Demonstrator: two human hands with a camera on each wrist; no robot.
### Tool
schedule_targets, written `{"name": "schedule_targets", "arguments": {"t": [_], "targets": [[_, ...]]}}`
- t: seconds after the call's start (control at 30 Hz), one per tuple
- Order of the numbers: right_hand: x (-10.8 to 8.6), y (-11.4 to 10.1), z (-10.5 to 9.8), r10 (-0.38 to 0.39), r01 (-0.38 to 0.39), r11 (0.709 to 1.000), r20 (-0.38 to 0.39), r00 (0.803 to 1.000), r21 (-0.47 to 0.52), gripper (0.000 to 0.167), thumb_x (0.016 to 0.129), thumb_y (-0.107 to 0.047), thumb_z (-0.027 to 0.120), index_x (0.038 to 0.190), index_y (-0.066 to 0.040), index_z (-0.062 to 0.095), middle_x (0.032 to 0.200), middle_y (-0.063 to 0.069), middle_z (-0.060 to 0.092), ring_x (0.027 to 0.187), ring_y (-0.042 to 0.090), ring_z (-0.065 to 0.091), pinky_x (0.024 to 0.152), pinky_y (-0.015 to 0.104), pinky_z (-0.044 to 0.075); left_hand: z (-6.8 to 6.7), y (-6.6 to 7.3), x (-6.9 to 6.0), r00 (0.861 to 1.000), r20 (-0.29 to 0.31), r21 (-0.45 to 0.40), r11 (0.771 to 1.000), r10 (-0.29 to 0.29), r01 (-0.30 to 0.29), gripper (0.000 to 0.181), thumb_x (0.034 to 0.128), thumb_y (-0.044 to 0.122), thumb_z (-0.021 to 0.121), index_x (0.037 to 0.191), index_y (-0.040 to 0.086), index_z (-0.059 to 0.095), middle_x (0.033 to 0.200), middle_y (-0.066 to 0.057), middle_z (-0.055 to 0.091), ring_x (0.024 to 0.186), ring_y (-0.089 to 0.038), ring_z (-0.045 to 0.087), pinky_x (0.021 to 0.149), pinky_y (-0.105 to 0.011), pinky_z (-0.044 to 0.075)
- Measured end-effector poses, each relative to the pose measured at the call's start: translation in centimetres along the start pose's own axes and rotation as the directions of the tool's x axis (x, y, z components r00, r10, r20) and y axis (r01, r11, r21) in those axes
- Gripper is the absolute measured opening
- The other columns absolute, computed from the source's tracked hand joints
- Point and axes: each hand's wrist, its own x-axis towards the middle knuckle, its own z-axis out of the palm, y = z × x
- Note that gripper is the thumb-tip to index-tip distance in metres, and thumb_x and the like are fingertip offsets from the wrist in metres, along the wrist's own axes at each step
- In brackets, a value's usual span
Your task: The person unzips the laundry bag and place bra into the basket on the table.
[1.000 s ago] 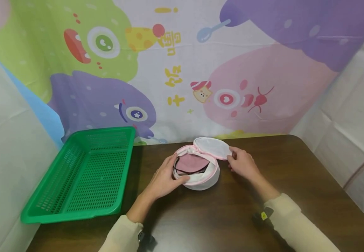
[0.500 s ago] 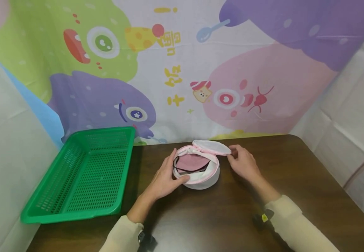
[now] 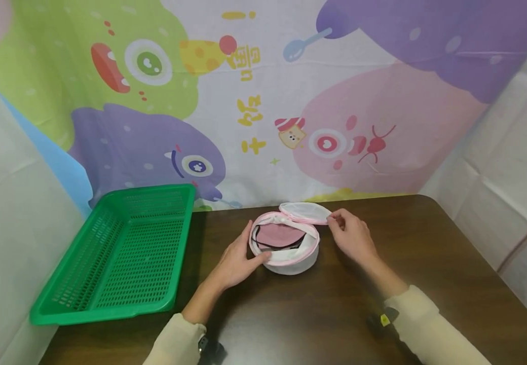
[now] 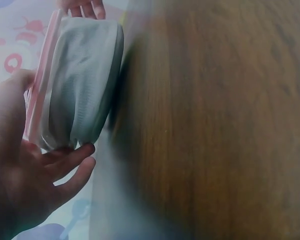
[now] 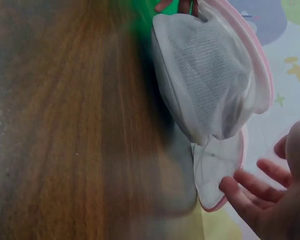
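A round white mesh laundry bag (image 3: pixel 293 266) with pink zipper trim stands on the table, its flap lid (image 3: pixel 306 211) folded back to the right. Inside lies folded pink fabric (image 3: pixel 278 235) with a black edge or strap; its kind is hard to tell. My left hand (image 3: pixel 238 261) grips the bag's left side, thumb over the rim and fingers against the mesh wall (image 4: pixel 82 80). At the lid's right edge is my right hand (image 3: pixel 352 235), fingertips touching it. In the right wrist view, the fingers (image 5: pixel 255 187) are loosely extended against the lid, thumb apart.
On the left of the brown table (image 3: pixel 336 314) sits a green plastic basket (image 3: pixel 179 274) with slotted sides and bottom. A cartoon-printed cloth (image 3: pixel 254 177) hangs behind the table, and pale sheets cover both sides.
The lid has tipped down flatter, then shifted slightly left along with the right fingertips. My left hand keeps its hold on the bag, which has barely moved.
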Motion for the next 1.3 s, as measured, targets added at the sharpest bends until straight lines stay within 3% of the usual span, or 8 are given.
{"name": "schedule_targets", "arguments": {"t": [0.1,0.17,0.37,0.57,0.73,0.93,1.13,1.3], "targets": [[-0.2,0.0,-0.1,-0.003,0.002,0.999,0.031,1.000,0.043,0.027,0.115,-0.029,0.061,0.117,-0.007,0.076,0.100,0.015,0.082,0.078,0.017,0.071,0.080,0.035,0.052,1.2,-1.8,0.6,0.998,-0.015,0.055,0.997,0.054,-0.053,0.106,0.1039,0.069,0.066,0.178,0.004,0.027,0.177,-0.025,0.047,0.158,-0.049,0.055,0.127,-0.065,0.048],[-0.3,-0.1,0.0,-0.003,0.000,0.998,0.057,0.998,0.062,0.028,0.116,-0.031,0.061,0.116,-0.008,0.076,0.096,0.014,0.081,0.072,0.010,0.069,0.077,0.032,0.053,1.3,-1.6,0.7,0.998,-0.013,0.053,0.997,0.065,-0.064,0.104,0.1044,0.066,0.066,0.177,0.003,0.028,0.175,-0.026,0.049,0.156,-0.048,0.056,0.126,-0.064,0.049],[-0.9,-0.3,0.1,-0.015,0.010,0.999,0.118,0.993,0.048,0.031,0.115,-0.038,0.064,0.116,-0.008,0.075,0.090,0.008,0.078,0.068,0.008,0.070,0.073,0.031,0.055,0.1,2.8,-0.7,0.999,0.041,-0.034,0.999,0.027,-0.026,0.100,0.1011,0.046,0.077,0.176,-0.001,0.030,0.175,-0.028,0.048,0.159,-0.050,0.052,0.130,-0.069,0.043],[-1.4,-0.1,0.1,-0.030,0.029,1.000,0.125,0.992,0.009,0.032,0.110,-0.041,0.072,0.113,-0.009,0.074,0.094,0.007,0.078,0.077,0.012,0.067,0.074,0.030,0.052,0.1,3.6,-1.1,0.999,0.052,0.013,1.000,-0.002,0.002,0.094,0.1053,0.042,0.074,0.177,0.001,0.029,0.173,-0.025,0.052,0.158,-0.044,0.056,0.130,-0.063,0.046],[-1.4,0.2,-0.1,-0.049,0.050,0.999,0.115,0.992,-0.009,0.030,0.107,-0.039,0.075,0.111,-0.010,0.074,0.096,0.007,0.079,0.086,0.014,0.069,0.079,0.031,0.052,-0.2,3.7,-1.2,0.998,-0.024,0.065,0.996,0.060,-0.058,0.091,0.1024,0.042,0.076,0.175,0.007,0.035,0.172,-0.022,0.051,0.156,-0.045,0.057,0.127,-0.066,0.048],[-1.6,0.1,-0.5,-0.073,0.074,0.997,0.145,0.987,0.001,0.030,0.104,-0.036,0.077,0.114,-0.009,0.073,0.103,0.009,0.081,0.090,0.014,0.072,0.082,0.029,0.055,-0.6,4.6,-0.7,0.950,-0.145,0.204,0.948,0.276,-0.244,0.075,0.0959,0.037,0.087,0.160,0.012,0.057,0.156,-0.016,0.060,0.145,-0.037,0.062,0.118,-0.061,0.056],[-1.9,-0.2,-0.4,-0.102,0.102,0.995,0.197,0.975,0.010,0.033,0.103,-0.033,0.081,0.119,-0.007,0.068,0.108,0.010,0.081,0.094,0.015,0.074,0.085,0.030,0.057,-0.5,5.5,-0.3,0.902,-0.079,0.254,0.884,0.424,-0.393,0.054,0.0974,0.027,0.089,0.145,0.010,0.069,0.145,-0.012,0.073,0.136,-0.034,0.069,0.116,-0.059,0.057],[-2.2,-0.2,-0.2,-0.094,0.098,0.995,0.220,0.971,-0.009,0.040,0.101,-0.037,0.083,0.123,-0.008,0.065,0.108,0.010,0.078,0.097,0.017,0.072,0.085,0.031,0.057,0.0,5.4,-0.2,0.884,-0.039,0.274,0.856,0.465,-0.438,0.039,0.1009,0.020,0.085,0.138,0.012,0.076,0.142,-0.009,0.079,0.132,-0.033,0.076,0.115,-0.054,0.061]]}}
